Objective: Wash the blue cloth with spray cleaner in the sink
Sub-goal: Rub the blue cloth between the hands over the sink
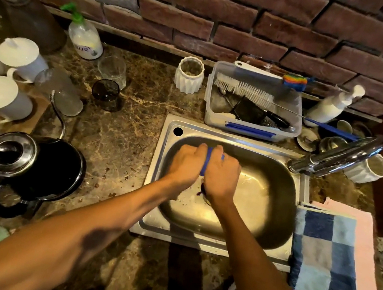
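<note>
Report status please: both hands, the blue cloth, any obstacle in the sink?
Left hand and right hand both shut on blue cloth, bunched between them over the sink. No water visible from faucet. Basin unobstructed.

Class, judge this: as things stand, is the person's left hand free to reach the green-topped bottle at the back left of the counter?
Probably not right away: the left hand and right hand both grip the blue cloth over the sink. The path to the bottle looks open.
</note>
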